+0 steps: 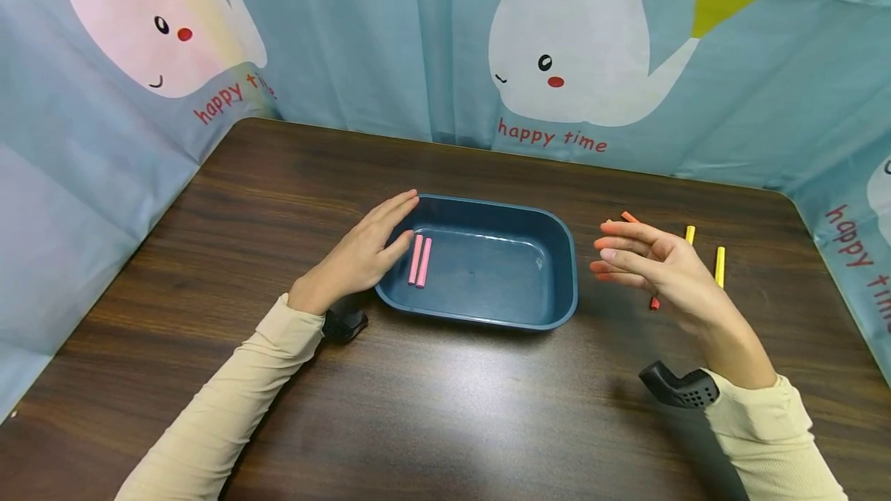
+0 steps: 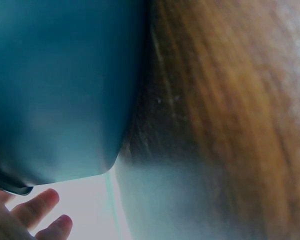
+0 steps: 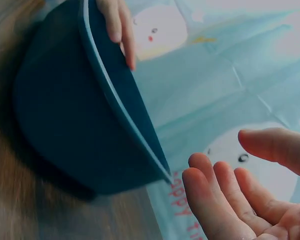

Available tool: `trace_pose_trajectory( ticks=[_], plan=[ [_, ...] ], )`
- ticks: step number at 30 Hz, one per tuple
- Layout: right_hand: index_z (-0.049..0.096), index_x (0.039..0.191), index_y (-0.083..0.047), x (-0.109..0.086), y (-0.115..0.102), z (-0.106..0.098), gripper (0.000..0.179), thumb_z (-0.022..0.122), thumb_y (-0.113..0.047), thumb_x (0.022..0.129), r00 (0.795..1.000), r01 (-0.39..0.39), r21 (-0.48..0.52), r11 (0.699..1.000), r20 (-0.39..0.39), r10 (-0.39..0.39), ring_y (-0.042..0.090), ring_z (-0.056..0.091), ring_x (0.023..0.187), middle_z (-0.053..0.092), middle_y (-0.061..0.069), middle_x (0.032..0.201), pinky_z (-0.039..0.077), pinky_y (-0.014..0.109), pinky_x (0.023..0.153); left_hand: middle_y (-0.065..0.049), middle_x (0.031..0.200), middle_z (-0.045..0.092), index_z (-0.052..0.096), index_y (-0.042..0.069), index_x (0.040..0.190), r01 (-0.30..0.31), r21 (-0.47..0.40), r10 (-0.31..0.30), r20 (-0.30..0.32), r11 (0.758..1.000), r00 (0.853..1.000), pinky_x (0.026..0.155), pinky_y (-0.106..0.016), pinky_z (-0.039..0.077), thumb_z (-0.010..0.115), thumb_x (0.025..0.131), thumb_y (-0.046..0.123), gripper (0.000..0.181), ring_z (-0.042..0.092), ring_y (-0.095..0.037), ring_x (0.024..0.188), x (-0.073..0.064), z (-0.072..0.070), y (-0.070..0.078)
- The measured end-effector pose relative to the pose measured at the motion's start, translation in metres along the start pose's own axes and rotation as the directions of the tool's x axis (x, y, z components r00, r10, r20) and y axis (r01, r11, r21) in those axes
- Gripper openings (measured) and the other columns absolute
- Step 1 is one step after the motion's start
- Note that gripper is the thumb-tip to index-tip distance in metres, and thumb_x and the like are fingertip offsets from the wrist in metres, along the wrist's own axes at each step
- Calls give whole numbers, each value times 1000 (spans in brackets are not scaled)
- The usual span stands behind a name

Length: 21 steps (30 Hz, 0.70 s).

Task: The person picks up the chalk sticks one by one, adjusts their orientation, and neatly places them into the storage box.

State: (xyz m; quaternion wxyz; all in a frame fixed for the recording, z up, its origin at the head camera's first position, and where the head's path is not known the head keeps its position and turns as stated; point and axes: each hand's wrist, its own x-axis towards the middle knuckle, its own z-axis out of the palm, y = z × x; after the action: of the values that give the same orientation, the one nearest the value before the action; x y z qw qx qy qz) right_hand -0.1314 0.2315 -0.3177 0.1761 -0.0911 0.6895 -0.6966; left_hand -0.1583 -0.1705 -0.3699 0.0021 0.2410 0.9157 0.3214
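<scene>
A dark blue rectangular plastic bin [image 1: 487, 277] stands on the table. Two slim pink sticks, one [image 1: 415, 260] beside the other [image 1: 425, 263], lie inside it near the left wall. My left hand [image 1: 362, 253] rests at the bin's left rim with its fingers extended; the left wrist view shows some fingertips beyond the bin's edge. Right of the bin hovers my right hand [image 1: 657, 269], fingers loosely bent, thumb apart and nothing in the grasp, as the right wrist view [image 3: 255, 200] confirms. Partly hidden by it are an orange stick [image 1: 629, 216] and a red stick [image 1: 654, 303].
Two yellow sticks, one [image 1: 690, 234] left of the other [image 1: 720, 265], lie behind and right of my right hand. A light blue curtain [image 1: 362, 45] with whale prints borders the brown wooden table [image 1: 313, 153] at the back and sides.
</scene>
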Motion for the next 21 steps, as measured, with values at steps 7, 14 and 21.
trace_pose_trajectory(
  ticks=[7, 14, 21],
  plan=[
    [61, 126, -12, -9, 13, -15, 34, 53, 6, 98, 1000, 13, 53, 999, 2, -13, 18, 76, 93, 73, -3, 115, 60, 29, 82, -10, 165, 24, 29, 3, 155, 11, 0, -11, 6, 1000, 1000, 122, -50, 24, 46, 105, 21, 56, 23, -27, 152, -1, 0, 0],
    [55, 129, -15, -16, 22, -32, 33, 53, 0, 100, 998, -54, -40, 998, -26, 53, 16, 75, 95, 71, -6, 115, 59, 24, 82, -10, 165, 23, 28, 3, 156, 4, -1, -4, 11, 1000, 1000, 122, -50, 23, 47, 105, 19, 57, 23, -27, 153, 0, -1, 1],
    [52, 129, -15, -19, 22, -56, 34, 59, -4, 98, 996, -81, -311, 947, -55, 67, 13, 75, 91, 72, -10, 110, 61, 27, 77, -9, 165, 22, 28, 3, 156, 11, 4, -11, 12, 1000, 1000, 123, -50, 22, 48, 104, 19, 57, 22, -27, 153, 0, -1, 1]
  ],
)
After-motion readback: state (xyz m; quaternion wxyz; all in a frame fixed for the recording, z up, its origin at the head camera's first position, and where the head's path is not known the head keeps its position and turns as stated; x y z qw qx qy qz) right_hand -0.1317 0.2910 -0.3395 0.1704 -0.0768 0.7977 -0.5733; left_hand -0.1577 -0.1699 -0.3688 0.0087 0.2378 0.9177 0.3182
